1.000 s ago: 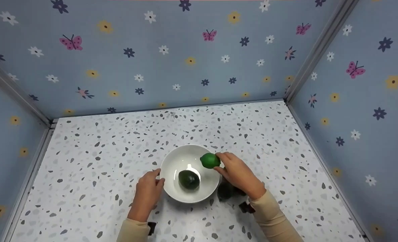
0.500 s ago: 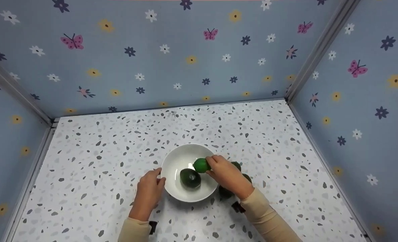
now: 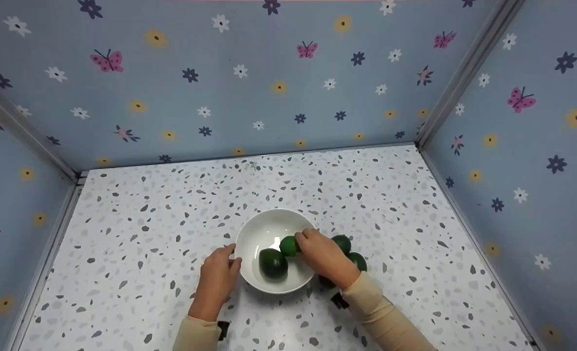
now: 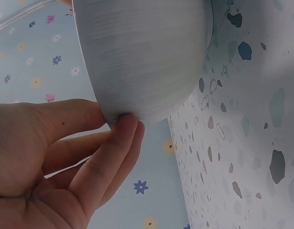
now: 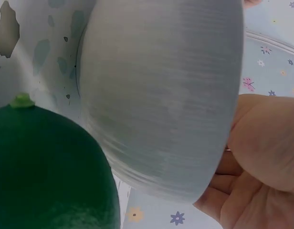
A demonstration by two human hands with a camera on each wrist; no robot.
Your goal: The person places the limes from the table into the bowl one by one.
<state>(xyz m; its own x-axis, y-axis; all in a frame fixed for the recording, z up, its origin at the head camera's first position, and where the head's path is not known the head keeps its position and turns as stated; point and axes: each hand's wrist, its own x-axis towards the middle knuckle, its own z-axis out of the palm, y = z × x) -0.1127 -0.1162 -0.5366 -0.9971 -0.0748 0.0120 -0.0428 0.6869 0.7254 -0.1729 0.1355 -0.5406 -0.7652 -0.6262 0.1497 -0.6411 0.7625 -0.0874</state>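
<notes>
A white bowl (image 3: 251, 243) stands on the speckled tabletop in the head view, with a dark green avocado (image 3: 273, 263) lying in it. My left hand (image 3: 216, 273) holds the bowl's left rim; the left wrist view shows its fingertips (image 4: 125, 124) against the outer wall. Over the right rim reaches my right hand (image 3: 323, 254), gripping a bright green lime (image 3: 289, 246) low inside the bowl beside the avocado. The lime's right part is hidden by the fingers. From the right wrist, the bowl wall (image 5: 161, 95) covers the fingertips and the lime.
Right of the bowl, partly under my right forearm, lie several dark green fruits, among them one at the back (image 3: 342, 243) and another (image 3: 358, 261) nearer. One with a pale stem end (image 5: 47, 162) looms close in the right wrist view. Flower-patterned walls (image 3: 249, 97) enclose the table.
My right hand has carried the lime leftward and down into the bowl, beside the avocado. The avocado has shifted slightly. My left hand stays at the rim.
</notes>
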